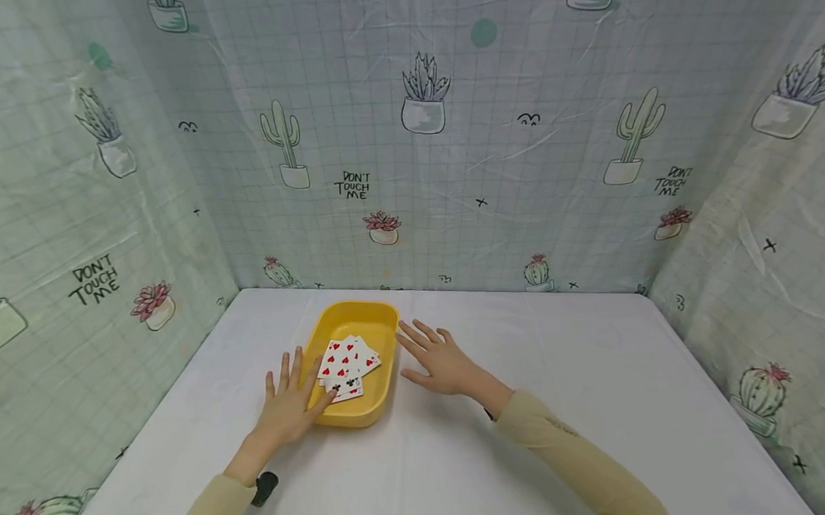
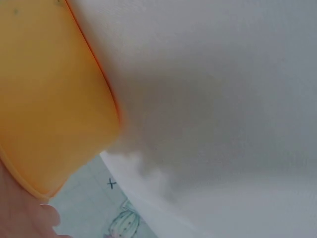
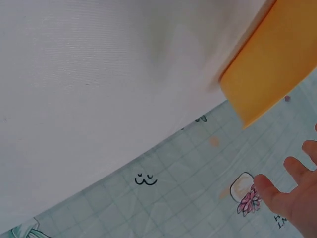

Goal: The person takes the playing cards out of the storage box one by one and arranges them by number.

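Note:
A yellow plastic tray (image 1: 359, 417) stands on the white table, with several playing cards (image 1: 344, 360) lying face up and overlapping inside it. Red hearts show on the upper cards and black clubs on a lower one. My left hand (image 1: 286, 408) is spread over the tray's left rim, its thumb reaching over the cards' lower edge in the head view. To the right of the tray, my right hand (image 1: 441, 362) has its fingers extended, their tips close by the right rim. In the right wrist view, the fingers (image 3: 268, 194) are straight and hold nothing.
The table (image 1: 525, 344) has a white cover and reaches back to a hanging cloth (image 1: 477, 164) printed with cacti and potted plants. The same cloth closes off the left and right sides. A black band (image 1: 264, 489) sits at the left wrist.

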`<state>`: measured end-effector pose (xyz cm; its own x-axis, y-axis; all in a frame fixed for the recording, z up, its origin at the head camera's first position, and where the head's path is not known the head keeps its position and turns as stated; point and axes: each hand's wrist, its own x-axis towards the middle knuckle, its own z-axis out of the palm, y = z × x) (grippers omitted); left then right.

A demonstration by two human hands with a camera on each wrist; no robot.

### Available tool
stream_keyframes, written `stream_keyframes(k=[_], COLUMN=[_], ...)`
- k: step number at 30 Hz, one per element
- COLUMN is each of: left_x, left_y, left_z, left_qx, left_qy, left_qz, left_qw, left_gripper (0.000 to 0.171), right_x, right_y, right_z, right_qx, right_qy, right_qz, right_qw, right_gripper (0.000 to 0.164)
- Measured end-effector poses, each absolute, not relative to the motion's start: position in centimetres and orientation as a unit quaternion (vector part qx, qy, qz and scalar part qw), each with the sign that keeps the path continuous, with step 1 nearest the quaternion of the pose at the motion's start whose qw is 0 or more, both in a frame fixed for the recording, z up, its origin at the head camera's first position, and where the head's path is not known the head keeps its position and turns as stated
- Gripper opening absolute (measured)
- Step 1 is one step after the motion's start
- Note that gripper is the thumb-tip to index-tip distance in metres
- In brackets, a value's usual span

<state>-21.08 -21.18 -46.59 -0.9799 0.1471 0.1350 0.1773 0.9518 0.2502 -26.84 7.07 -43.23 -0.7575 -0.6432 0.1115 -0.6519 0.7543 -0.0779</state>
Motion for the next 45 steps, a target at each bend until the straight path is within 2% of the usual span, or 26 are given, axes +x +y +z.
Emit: stream_keyframes(k=[18,35,45], left_x=[-21.3,-21.2,-20.8], left_y=[-21.9,-21.7,-21.8], left_z=[-46.9,-46.8,-47.1], left_qx=[-0.083,-0.083,-0.088], left_qy=[-0.983,-0.985,-0.983], left_qz=[-0.146,-0.131,-0.136], left_qw=[0.067,0.073,0.083], left_gripper=[0.083,0.081,0.081], right_x=[-28.0,-28.8,-29.2], right_y=[2.8,-1.7,-3.8], right_z=[-43.0,-44.1,-44.7], right_qx=[0.383,0.351,0.314], right_qy=[-0.922,-0.936,-0.949], right_qz=[0.047,0.008,-0.015], right_qw=[0.035,0.026,-0.003], right_gripper=[0.062,0.061,0.061])
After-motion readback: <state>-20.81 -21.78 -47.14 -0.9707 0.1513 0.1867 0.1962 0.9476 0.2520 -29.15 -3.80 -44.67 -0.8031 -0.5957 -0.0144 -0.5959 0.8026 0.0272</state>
